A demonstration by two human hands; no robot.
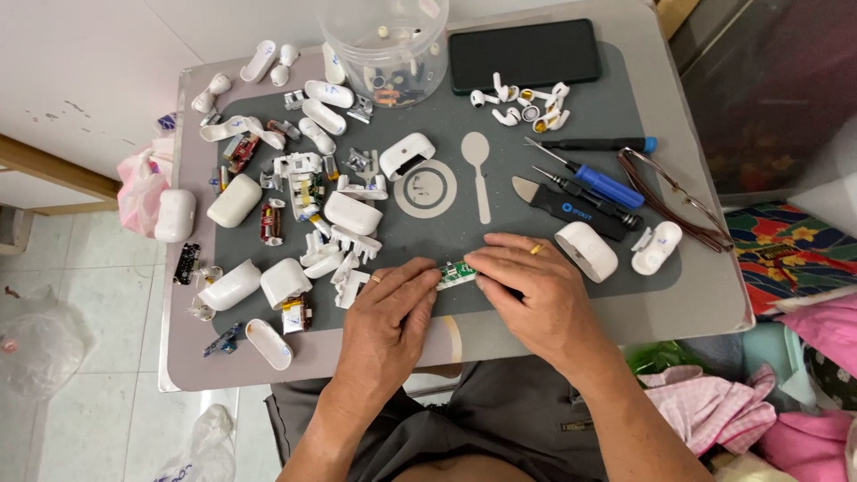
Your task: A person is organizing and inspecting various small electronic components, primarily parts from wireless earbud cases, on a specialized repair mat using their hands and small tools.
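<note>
My left hand [390, 323] and my right hand [529, 287] meet at the front of a grey work mat [446, 232]. Between their fingertips they pinch a small green circuit board [455, 273], each hand gripping one end. Something dark pokes out under my right fingers; what it is cannot be told. Each hand wears a ring. White earbud-case shells [353, 214] and opened case parts lie just left of my left hand. A white case half [586, 251] rests right beside my right hand.
A blue-handled screwdriver [591, 176], a black pry tool [562, 205] and glasses [669, 201] lie at right. Loose white earbuds [522, 103], a black phone [524, 54] and a clear tub [386, 40] sit at the back. Cloth piles up at lower right.
</note>
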